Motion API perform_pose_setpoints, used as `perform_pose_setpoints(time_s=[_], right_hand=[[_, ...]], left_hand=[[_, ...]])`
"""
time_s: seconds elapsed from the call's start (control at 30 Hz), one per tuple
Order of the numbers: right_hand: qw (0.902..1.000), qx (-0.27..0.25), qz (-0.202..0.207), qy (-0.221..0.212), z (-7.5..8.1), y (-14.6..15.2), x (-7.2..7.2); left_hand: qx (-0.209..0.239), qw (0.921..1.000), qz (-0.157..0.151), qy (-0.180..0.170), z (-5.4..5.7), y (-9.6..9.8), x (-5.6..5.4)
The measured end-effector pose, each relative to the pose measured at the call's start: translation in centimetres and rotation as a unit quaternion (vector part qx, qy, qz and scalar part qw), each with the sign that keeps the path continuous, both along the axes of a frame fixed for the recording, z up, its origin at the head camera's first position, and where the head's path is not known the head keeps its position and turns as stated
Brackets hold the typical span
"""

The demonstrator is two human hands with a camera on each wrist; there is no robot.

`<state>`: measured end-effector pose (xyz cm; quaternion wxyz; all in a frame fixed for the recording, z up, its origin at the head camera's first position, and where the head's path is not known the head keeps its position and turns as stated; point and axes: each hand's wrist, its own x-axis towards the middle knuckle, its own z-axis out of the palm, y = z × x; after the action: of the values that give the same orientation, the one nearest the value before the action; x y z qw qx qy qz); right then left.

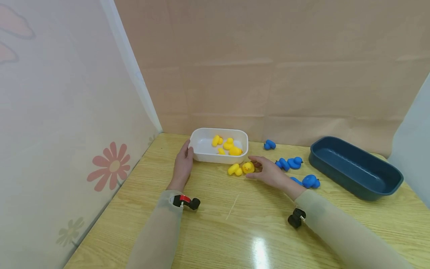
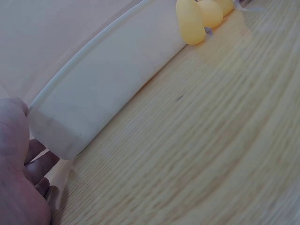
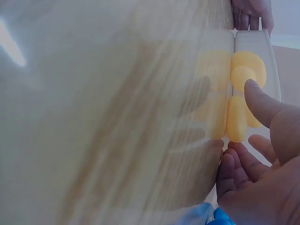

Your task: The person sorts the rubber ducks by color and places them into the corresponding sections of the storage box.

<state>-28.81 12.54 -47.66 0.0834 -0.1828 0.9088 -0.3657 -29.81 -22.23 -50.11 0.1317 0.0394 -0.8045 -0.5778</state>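
My left hand (image 1: 183, 163) holds the left end of a white plastic tub (image 1: 215, 158), its thumb by the rim and its fingers against the end wall in the left wrist view. Several yellow rubber ducks (image 1: 229, 144) lie inside the tub. Two more are on the table in front of it: one tipped-over yellow duck (image 1: 234, 169) and one yellow duck (image 1: 248, 167) facing me. Around that second duck my right hand (image 1: 268, 172) is spread, thumb and fingers apart. The right wrist view shows its fingertips close to the duck (image 3: 236, 119), without a clear pinch; contact is hard to tell.
Several blue rubber ducks (image 1: 295, 163) lie to the right of my right hand, one blue duck (image 1: 270, 144) farther back. A dark blue tub (image 1: 349, 186) with nothing in it stands at the right. Brown paper (image 1: 268, 74) backs the wooden table (image 1: 215, 224).
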Motion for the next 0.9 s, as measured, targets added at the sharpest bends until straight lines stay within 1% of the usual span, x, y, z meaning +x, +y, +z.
perform_pose_setpoints(time_s=[0.2, 0.47, 0.73, 0.9], right_hand=[[1.0000, 0.008, -0.001, -0.001, -0.12, -0.05, -0.20], [1.0000, 0.008, -0.003, -0.004, -0.08, 0.03, -0.29], [0.9998, 0.008, 0.011, 0.015, -0.13, 0.08, -0.35], [0.9997, 0.013, 0.008, 0.019, -0.19, 0.08, -0.48]], left_hand=[[0.004, 1.0000, 0.002, -0.003, -0.13, 0.05, -0.01], [0.007, 1.0000, -0.001, -0.004, -0.03, 0.06, -0.04], [0.006, 0.9999, -0.001, -0.010, -0.03, 0.04, -0.06], [0.008, 0.9999, -0.004, -0.005, -0.05, 0.00, -0.01]])
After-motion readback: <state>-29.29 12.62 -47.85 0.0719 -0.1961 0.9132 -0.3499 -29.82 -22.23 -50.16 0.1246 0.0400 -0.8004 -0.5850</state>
